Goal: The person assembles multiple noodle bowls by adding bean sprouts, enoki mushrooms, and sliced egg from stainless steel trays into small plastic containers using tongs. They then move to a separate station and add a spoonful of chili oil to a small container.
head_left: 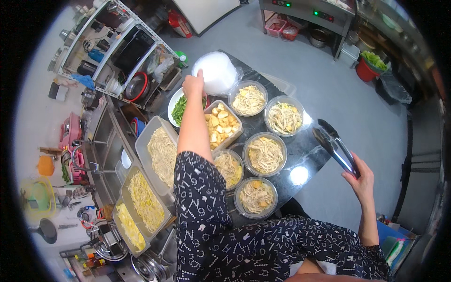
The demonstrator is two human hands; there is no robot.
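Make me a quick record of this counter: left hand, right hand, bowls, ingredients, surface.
Left hand: at the left edge of a white, round stack; grip unclear
Right hand: holding black-tipped metal tongs, tips apart, beyond the table's right edge
Bowls: five round, clear plastic bowls, each holding pale strips
Ingredients: golden-brown cubes in a rectangular plastic container; chopped green vegetables, partly behind the left forearm
Surface: dark, marble-patterned tabletop
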